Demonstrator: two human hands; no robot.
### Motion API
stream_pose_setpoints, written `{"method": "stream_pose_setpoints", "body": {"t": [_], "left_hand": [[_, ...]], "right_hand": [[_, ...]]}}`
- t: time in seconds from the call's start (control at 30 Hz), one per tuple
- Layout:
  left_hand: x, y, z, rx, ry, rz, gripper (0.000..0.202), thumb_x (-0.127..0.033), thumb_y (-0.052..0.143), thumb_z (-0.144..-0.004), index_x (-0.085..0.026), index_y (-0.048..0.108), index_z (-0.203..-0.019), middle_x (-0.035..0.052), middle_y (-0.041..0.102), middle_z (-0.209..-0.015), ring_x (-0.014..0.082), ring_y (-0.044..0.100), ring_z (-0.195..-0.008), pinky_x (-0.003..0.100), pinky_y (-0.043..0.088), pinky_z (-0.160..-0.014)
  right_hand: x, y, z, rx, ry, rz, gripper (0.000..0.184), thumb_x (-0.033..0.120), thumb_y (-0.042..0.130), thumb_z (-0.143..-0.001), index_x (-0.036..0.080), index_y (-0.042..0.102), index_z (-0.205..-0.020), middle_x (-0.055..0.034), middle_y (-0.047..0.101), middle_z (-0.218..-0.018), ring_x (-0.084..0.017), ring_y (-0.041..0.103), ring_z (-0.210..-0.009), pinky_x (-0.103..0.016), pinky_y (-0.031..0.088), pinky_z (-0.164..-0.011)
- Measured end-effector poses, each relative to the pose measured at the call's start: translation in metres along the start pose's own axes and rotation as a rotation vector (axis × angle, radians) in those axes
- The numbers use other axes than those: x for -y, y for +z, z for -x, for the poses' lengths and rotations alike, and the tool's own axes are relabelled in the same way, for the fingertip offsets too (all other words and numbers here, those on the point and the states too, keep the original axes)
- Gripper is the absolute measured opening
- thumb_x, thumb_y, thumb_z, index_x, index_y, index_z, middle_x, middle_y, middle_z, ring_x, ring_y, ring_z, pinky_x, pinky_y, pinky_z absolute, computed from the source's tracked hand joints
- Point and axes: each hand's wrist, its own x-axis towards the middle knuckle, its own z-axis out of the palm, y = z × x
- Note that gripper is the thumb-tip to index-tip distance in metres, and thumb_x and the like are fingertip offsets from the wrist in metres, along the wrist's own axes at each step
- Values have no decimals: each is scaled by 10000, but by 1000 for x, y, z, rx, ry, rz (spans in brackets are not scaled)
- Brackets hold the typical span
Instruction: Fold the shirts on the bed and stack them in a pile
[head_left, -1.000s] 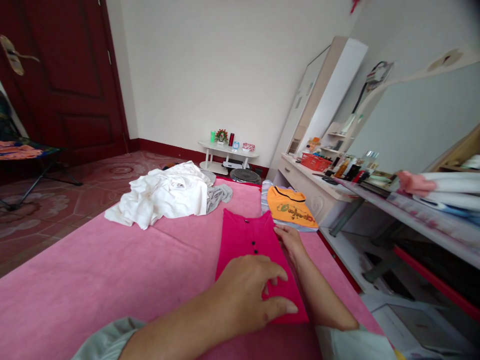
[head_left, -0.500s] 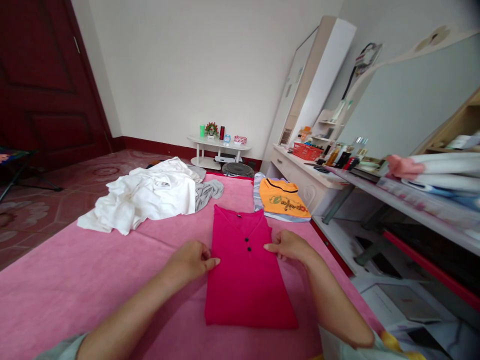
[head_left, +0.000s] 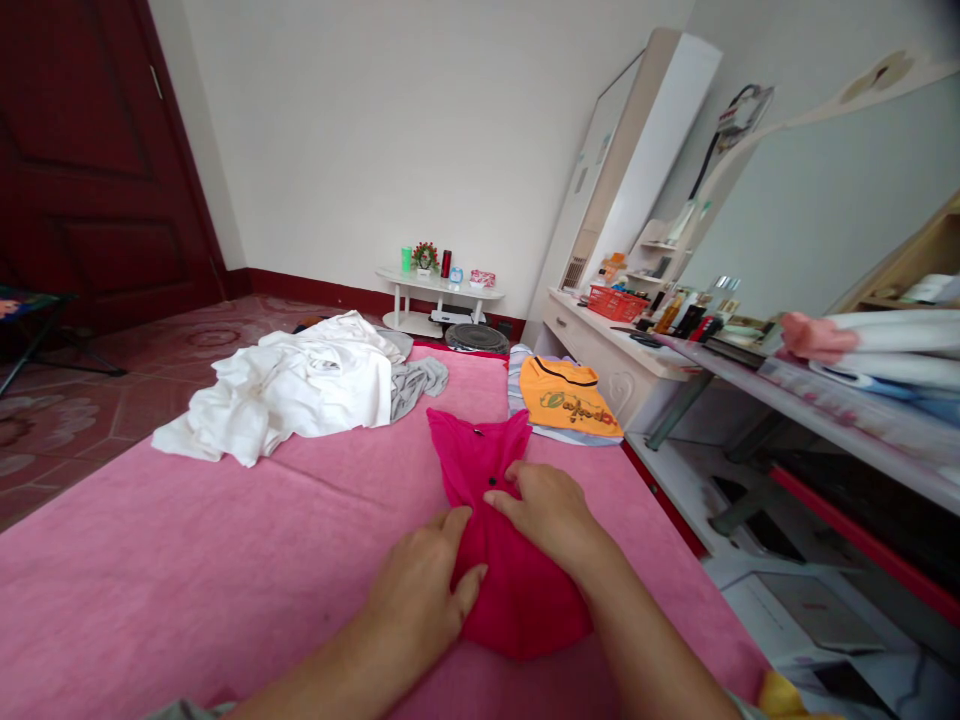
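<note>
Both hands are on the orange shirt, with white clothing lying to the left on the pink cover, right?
Not orange: the head view shows the left hand and right hand on the pink shirt; white clothing does lie left on the pink cover.

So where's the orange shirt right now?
In the head view, the orange shirt lies right of centre on bluish-grey cloth, beyond the right hand and left of the white dresser.

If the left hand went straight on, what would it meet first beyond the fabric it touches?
Likely the right hand, across the bunched pink shirt, though depth is unclear.
</note>
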Motion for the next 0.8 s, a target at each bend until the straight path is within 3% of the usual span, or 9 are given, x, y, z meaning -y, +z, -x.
{"method": "stream_pose_setpoints", "body": {"t": [0.17, 0.3, 0.4, 0.47, 0.5, 0.6, 0.67, 0.73, 0.8], "left_hand": [[-22, 12, 17, 192, 75, -121, 699, -234, 562, -739, -117, 381, -1404, 160, 446, -1393, 299, 480, -1212, 366, 373, -1035], [-32, 17, 22, 334, 161, -209, 744, -291, 635, -732, -101, 383, -1407, 209, 391, -1425, 381, 413, -1256, 453, 372, -1029], [-36, 5, 22, 370, 335, -132, 417, -339, 634, -765, -196, 645, -1157, 130, 622, -1205, 334, 563, -1087, 406, 459, -915], [-33, -11, 16, 293, 365, 27, 186, -316, 563, -827, -221, 713, -884, 37, 717, -890, 216, 647, -825, 288, 489, -770], [-28, -20, 10, 209, 339, 116, 215, -306, 516, -859, -214, 703, -803, 7, 708, -767, 170, 638, -708, 243, 477, -689], [7, -41, -16, -153, 185, 280, 311, -332, 432, -898, -184, 679, -781, -3, 689, -704, 143, 613, -633, 210, 433, -588], [47, -47, -37, -391, 75, 240, 300, -367, 452, -878, -179, 684, -857, 20, 715, -849, 174, 638, -756, 227, 450, -673], [91, -46, -54, -446, -38, 172, 308, -383, 466, -853, -182, 688, -924, 37, 719, -933, 193, 645, -787, 254, 456, -723], [128, -42, -67, -337, -93, 227, 297, -375, 483, -825, -169, 685, -894, 38, 724, -879, 202, 651, -802, 256, 460, -726]], "right_hand": [[29, -1, 12, 36, -68, 20, 580, 711, 444, -774, 185, 666, -877, -115, 704, -857, -270, 654, -817, -327, 435, -672], [37, 4, 10, 79, -34, 95, 457, 587, 627, -716, 181, 666, -922, -112, 704, -902, -254, 654, -852, -306, 445, -709], [32, 10, 5, 62, -24, 121, 307, 396, 664, -728, 193, 651, -958, -98, 703, -943, -243, 653, -886, -294, 440, -725], [27, 14, 1, 33, -27, 113, 208, 296, 632, -736, 191, 648, -914, -92, 705, -927, -245, 655, -884, -292, 432, -715], [23, 16, -1, 10, -31, 98, 164, 258, 609, -737, 187, 645, -881, -91, 706, -907, -246, 656, -877, -292, 426, -707], [15, 25, -4, -48, -56, 13, 108, 183, 563, -701, 178, 620, -792, -83, 698, -826, -236, 653, -810, -282, 404, -662], [11, 32, -6, -83, -65, -80, 102, 154, 550, -654, 174, 595, -743, -63, 679, -757, -213, 634, -729, -267, 383, -613], [6, 36, -7, -105, -69, -231, 110, 127, 521, -622, 171, 576, -706, -34, 652, -697, -180, 598, -653, -246, 363, -568], [-2, 35, -11, -75, -86, -471, 145, 117, 486, -616, 165, 581, -714, -8, 637, -682, -153, 571, -619, -224, 360, -539]]}}
